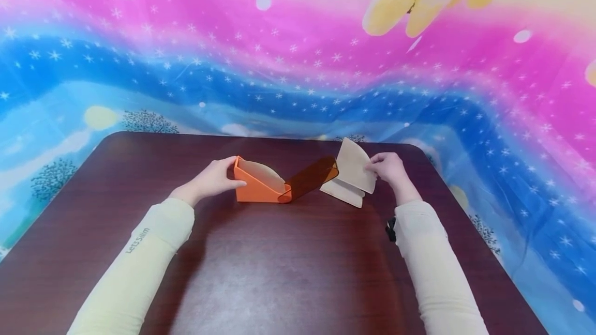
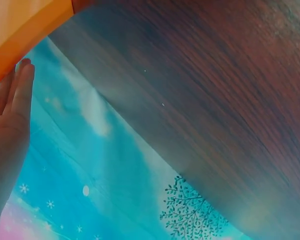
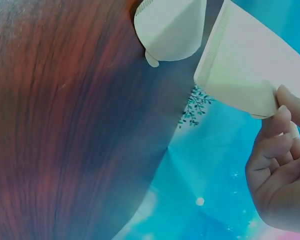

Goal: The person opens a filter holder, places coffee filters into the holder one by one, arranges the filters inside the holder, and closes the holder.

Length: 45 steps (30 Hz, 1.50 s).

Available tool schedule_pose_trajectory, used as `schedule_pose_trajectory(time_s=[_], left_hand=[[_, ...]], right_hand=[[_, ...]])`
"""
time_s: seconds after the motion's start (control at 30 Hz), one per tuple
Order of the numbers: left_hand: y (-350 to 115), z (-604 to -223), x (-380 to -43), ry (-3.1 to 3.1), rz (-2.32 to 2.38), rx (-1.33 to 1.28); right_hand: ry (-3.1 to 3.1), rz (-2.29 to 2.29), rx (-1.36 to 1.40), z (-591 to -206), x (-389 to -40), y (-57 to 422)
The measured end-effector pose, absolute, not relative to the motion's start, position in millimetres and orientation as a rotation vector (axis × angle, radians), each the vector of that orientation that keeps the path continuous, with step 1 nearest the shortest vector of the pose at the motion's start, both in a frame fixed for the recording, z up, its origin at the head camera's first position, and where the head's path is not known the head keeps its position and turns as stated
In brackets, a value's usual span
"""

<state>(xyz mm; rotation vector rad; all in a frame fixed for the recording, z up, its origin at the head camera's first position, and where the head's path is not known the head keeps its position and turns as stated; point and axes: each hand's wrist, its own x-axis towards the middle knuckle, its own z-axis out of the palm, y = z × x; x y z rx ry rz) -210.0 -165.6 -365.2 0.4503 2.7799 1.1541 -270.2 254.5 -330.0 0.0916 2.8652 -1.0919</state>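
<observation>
An orange coffee filter holder [image 1: 253,190] stands on the table, its translucent brown lid [image 1: 309,181] swung out to the right. Inside it, paper coffee filters [image 1: 264,172] show above the sloping rim. My left hand [image 1: 211,177] grips the holder's left end, thumb on the front face and fingers behind. In the left wrist view only the holder's orange edge [image 2: 37,30] shows beside the fingers. To the right, my right hand [image 1: 391,169] pinches a cone-shaped paper coffee filter [image 3: 250,62] by its edge, thumb against forefinger. More filter paper [image 3: 175,30] lies on the table below it.
The dark wood table [image 1: 279,252] has rounded far corners. A printed cloth backdrop [image 1: 298,66] with snowflakes hangs close behind its far edge and down the right side. The lid's tip reaches close to the filters on the right.
</observation>
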Motion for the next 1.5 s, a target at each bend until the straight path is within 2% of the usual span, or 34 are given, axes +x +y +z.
schedule_pose_trajectory(time_s=[0.3,0.7,1.5], left_hand=[[-171,-357,-211,2.776,1.334,0.43],[-172,-349,-210,2.855,1.198,0.497],[-173,-344,-215,2.896,1.11,0.481]], right_hand=[[2.886,-1.135,0.069,-314,-264,256],[2.944,-1.244,-0.146,-276,-255,247],[2.98,-1.278,-0.312,-245,-242,212]])
